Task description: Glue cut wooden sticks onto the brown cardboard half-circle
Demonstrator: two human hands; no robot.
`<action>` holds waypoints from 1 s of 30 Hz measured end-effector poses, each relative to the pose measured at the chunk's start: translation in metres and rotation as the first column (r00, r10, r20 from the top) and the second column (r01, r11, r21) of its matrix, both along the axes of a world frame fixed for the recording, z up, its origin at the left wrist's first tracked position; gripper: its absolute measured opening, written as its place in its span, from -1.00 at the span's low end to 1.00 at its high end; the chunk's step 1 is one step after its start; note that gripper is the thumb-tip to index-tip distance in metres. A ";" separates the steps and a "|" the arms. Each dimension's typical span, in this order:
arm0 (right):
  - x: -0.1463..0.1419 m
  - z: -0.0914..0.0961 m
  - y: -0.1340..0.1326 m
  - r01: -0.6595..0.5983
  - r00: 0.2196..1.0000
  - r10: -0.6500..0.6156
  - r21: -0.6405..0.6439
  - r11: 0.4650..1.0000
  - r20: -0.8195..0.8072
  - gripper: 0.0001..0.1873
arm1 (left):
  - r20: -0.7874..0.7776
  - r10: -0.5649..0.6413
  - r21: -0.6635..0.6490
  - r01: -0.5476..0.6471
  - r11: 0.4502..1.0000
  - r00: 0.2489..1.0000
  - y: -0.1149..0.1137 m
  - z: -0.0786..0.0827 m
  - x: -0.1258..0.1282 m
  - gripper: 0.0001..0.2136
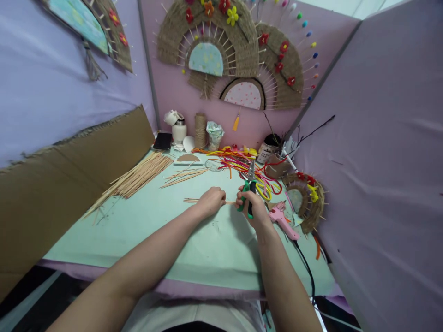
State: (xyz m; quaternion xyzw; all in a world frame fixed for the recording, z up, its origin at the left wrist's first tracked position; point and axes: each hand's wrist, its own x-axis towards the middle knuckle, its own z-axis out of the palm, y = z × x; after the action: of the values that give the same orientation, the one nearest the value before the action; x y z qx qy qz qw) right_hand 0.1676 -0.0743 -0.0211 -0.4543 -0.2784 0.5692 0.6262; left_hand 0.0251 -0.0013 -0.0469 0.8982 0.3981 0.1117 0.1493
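My left hand [212,201] is closed around a few thin wooden sticks [191,200] just above the pale green table cover. Their ends stick out on both sides of the fist. In my right hand [254,207] is a pair of pruning shears [251,177] with green and black handles, blades pointing up and away from me. The right ends of the sticks reach close to the right fingers; whether they touch is unclear. Right of that hand lies a pink hot glue gun [284,222] with a black cord.
A big pile of sticks [134,177] lies left, beside a cardboard panel [76,161]. Coloured pipe cleaners [238,166], a twine spool [200,131], a white jar [179,133] and a phone [162,141] are at the back. A small woven fan [306,200] leans right. Larger fans [207,27] hang behind.
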 end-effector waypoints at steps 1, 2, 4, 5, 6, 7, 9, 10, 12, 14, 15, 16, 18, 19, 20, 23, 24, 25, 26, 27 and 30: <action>0.000 0.000 0.000 0.001 1.000 -0.001 0.000 1.000 0.010 -0.62 | -0.014 0.009 -0.008 -0.009 1.000 1.000 -0.001 -0.001 0.002 -0.84; -0.001 0.000 0.000 0.003 1.000 -0.003 0.001 1.000 0.020 -0.62 | -0.025 0.017 -0.019 -0.017 1.000 1.000 -0.002 -0.001 0.002 -0.85; -0.001 0.000 0.000 -0.004 0.999 0.004 0.002 1.000 0.033 -0.62 | -0.038 0.029 -0.037 -0.030 0.999 0.999 -0.002 -0.001 0.002 -0.87; -0.001 0.000 -0.001 -0.010 0.999 0.010 0.004 1.000 0.035 -0.62 | -0.034 0.035 -0.038 -0.036 0.999 0.999 -0.001 0.000 0.002 -0.87; -0.001 0.000 -0.001 -0.019 0.999 0.018 0.008 1.000 0.031 -0.62 | -0.020 0.046 -0.032 -0.046 0.998 0.999 -0.001 0.002 0.001 -0.87; 0.000 0.000 -0.001 -0.027 0.999 0.027 0.015 1.000 0.026 -0.62 | 0.001 0.065 -0.025 -0.065 0.998 0.998 0.000 0.004 -0.001 -0.87; 0.000 0.000 -0.002 -0.048 0.999 0.047 0.031 0.998 0.023 -0.61 | 0.065 0.128 -0.014 -0.127 0.992 0.990 0.002 0.008 -0.005 -0.84; 0.000 -0.001 -0.003 -0.062 0.998 0.060 0.037 0.997 0.034 -0.61 | 0.105 0.165 -0.016 -0.165 0.986 0.981 0.004 0.010 -0.008 -0.83; -0.001 -0.002 -0.004 -0.106 0.990 0.102 0.036 0.994 0.096 -0.60 | 0.202 0.229 -0.018 -0.230 0.973 0.952 0.011 0.014 -0.015 -0.81; -0.003 -0.003 -0.006 -0.164 0.968 0.157 0.018 0.986 0.196 -0.59 | 0.332 0.253 -0.005 -0.266 0.964 0.909 0.018 0.017 -0.022 -0.78; -0.004 -0.003 -0.007 -0.191 0.950 0.185 0.000 0.982 0.251 -0.59 | 0.396 0.254 -0.005 -0.274 0.962 0.882 0.022 0.018 -0.026 -0.75; -0.006 -0.003 -0.008 -0.215 0.929 0.213 -0.028 0.976 0.303 -0.59 | 0.451 0.257 -0.016 -0.280 0.960 0.855 0.025 0.019 -0.029 -0.74; -0.009 -0.004 -0.010 -0.250 0.885 0.270 -0.101 0.963 0.380 -0.60 | 0.527 0.275 -0.058 -0.289 0.956 0.804 0.030 0.022 -0.034 -0.74; -0.010 -0.004 -0.010 -0.259 0.866 0.293 -0.137 0.956 0.406 -0.61 | 0.552 0.291 -0.081 -0.297 0.952 0.782 0.032 0.024 -0.036 -0.74; -0.011 -0.005 -0.011 -0.263 0.852 0.308 -0.164 0.951 0.424 -0.62 | 0.572 0.305 -0.097 -0.306 0.947 0.761 0.033 0.025 -0.038 -0.75; -0.012 -0.006 -0.011 -0.260 0.834 0.317 -0.185 0.948 0.452 -0.71 | 0.620 0.302 -0.095 -0.313 0.945 0.724 0.034 0.029 -0.040 -0.75; -0.012 -0.007 -0.011 -0.259 0.833 0.314 -0.182 0.949 0.456 -0.73 | 0.629 0.294 -0.096 -0.303 0.948 0.720 0.034 0.030 -0.040 -0.75; -0.011 -0.007 -0.010 -0.258 0.833 0.312 -0.178 0.949 0.457 -0.74 | 0.634 0.282 -0.099 -0.286 0.953 0.720 0.033 0.031 -0.040 -0.74; -0.011 -0.008 -0.010 -0.259 0.833 0.312 -0.177 0.950 0.457 -0.75 | 0.637 0.267 -0.104 -0.263 0.959 0.723 0.032 0.031 -0.039 -0.74; -0.010 -0.008 -0.010 -0.258 0.834 0.311 -0.177 0.950 0.456 -0.74 | 0.638 0.251 -0.106 -0.240 0.965 0.728 0.031 0.031 -0.039 -0.73; -0.009 -0.009 -0.009 -0.248 0.836 0.309 -0.191 0.950 0.454 -0.72 | 0.622 0.195 -0.078 -0.188 0.979 0.759 0.029 0.030 -0.036 -0.72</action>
State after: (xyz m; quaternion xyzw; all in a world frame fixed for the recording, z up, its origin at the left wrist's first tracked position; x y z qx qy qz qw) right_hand 0.1583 -0.0835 -0.0298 -0.5732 -0.4515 0.5405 0.4188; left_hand -0.0112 0.0272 -0.0165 0.7638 0.4159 0.4161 0.2656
